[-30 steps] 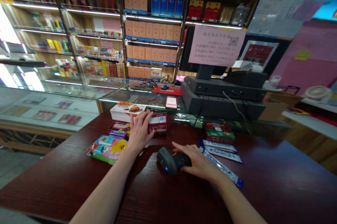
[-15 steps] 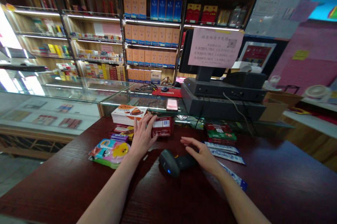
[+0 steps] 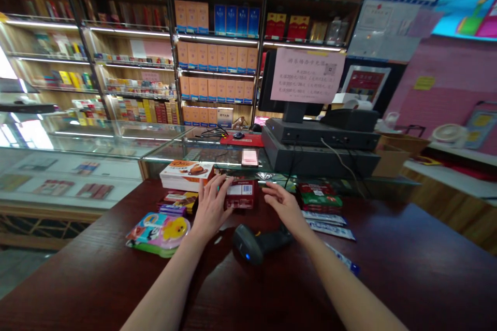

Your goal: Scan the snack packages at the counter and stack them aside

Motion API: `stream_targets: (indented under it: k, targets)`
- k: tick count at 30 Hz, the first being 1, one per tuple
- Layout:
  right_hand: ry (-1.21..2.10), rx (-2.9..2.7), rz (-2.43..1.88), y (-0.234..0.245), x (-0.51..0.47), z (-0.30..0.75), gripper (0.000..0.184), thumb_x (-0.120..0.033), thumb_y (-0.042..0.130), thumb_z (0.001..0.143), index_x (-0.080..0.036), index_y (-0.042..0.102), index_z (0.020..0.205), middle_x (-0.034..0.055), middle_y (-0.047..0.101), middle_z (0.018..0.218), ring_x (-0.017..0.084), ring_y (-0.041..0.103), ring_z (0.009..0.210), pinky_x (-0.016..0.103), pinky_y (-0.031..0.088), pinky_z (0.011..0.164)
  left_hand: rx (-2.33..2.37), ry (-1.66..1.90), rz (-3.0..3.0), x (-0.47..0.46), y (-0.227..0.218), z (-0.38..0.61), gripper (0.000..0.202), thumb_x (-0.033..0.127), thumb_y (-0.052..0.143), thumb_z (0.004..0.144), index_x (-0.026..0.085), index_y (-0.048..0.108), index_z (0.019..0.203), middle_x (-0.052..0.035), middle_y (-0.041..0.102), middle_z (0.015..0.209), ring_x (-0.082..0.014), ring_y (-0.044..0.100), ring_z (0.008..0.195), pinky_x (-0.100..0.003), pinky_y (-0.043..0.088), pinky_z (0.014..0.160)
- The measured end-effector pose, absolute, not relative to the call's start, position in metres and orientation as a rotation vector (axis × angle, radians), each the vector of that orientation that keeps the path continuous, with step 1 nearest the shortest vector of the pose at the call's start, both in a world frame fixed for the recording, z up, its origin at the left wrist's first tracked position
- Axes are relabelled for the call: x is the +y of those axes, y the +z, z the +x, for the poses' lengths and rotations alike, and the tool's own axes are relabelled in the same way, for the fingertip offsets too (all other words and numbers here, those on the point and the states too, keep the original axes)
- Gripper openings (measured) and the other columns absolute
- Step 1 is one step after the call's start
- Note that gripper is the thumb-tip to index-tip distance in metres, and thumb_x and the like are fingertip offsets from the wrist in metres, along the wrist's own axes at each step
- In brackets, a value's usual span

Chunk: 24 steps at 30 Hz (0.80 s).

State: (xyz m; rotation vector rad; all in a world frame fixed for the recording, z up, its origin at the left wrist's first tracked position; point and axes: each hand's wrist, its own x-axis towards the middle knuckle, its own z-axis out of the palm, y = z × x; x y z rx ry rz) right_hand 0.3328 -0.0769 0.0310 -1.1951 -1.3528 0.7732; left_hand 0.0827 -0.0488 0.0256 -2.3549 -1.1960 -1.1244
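Note:
My left hand (image 3: 213, 204) has its fingers over the left end of a dark red box (image 3: 244, 201) with a white barcode label, thumb along the near side. To the right of that box, my right hand (image 3: 286, 209) is open, its fingertips a short gap from the box and nothing in it. A black barcode scanner (image 3: 248, 244) with a blue light lies below and between both hands. Left of my left hand are a colourful package with a yellow figure (image 3: 163, 230), purple-wrapped packets (image 3: 173, 210) and a white-and-orange box (image 3: 186, 178).
Right of my right hand lie red-and-green packs (image 3: 320, 195) and blue-and-white sachets (image 3: 330, 228). A glass counter (image 3: 194, 149) borders the table's far side, with a monitor bearing a pink notice (image 3: 306, 76) upon it. Shelves of boxed goods (image 3: 215, 57) stand behind.
My right hand has moved up and left, away from above the scanner handle towards the dark red box. My left hand and that box have shifted slightly right. The view has turned a little.

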Motion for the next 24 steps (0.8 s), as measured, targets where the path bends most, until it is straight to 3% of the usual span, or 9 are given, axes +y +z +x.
stream_targets:
  k: [6, 15, 20, 24]
  targets:
    - [0.869, -1.315, -1.125, 0.033, -0.065, 0.317, 0.054, -0.038, 0.072, 0.075, -0.019, 0.061, 0.125, 0.0095, 0.077, 0.106, 0.026, 0.073, 0.097, 0.042, 0.058, 0.088, -1.179, -1.119, -2.368, -0.049, 0.026, 0.084, 0.085, 0.022, 0.073, 0.078, 0.028, 0.032, 0.153, -0.0156, 0.037, 0.153, -0.034, 0.035, 0.145, -0.063, 0.014, 0.122]
    - [0.802, -1.345, -1.16, 0.039, -0.065, 0.307, 0.03, -0.038, 0.072, 0.073, -0.02, 0.068, 0.096, 0.0055, 0.076, 0.086, 0.023, 0.071, 0.079, 0.034, 0.058, 0.067, -1.239, -1.112, -2.35, -0.05, 0.026, 0.084, 0.086, 0.023, 0.078, 0.075, 0.035, 0.038, 0.151, -0.0124, 0.044, 0.144, -0.0335, 0.043, 0.136, -0.063, 0.017, 0.121]
    - [0.758, -1.34, -1.201, 0.039, -0.063, 0.306, 0.025, -0.038, 0.073, 0.071, -0.02, 0.065, 0.087, 0.0038, 0.073, 0.08, 0.022, 0.069, 0.074, 0.034, 0.057, 0.065, -1.296, -1.116, -2.337, -0.05, 0.026, 0.084, 0.089, 0.027, 0.079, 0.074, 0.036, 0.037, 0.152, -0.0105, 0.049, 0.13, -0.0318, 0.049, 0.126, -0.061, 0.024, 0.118]
    - [0.716, -1.375, -1.228, 0.041, -0.063, 0.305, 0.023, -0.039, 0.072, 0.073, -0.021, 0.064, 0.085, 0.0023, 0.072, 0.077, 0.021, 0.069, 0.071, 0.034, 0.058, 0.066, -1.334, -1.115, -2.357, -0.05, 0.026, 0.084, 0.093, 0.027, 0.081, 0.072, 0.036, 0.035, 0.153, -0.01, 0.047, 0.13, -0.0319, 0.048, 0.124, -0.059, 0.031, 0.115]
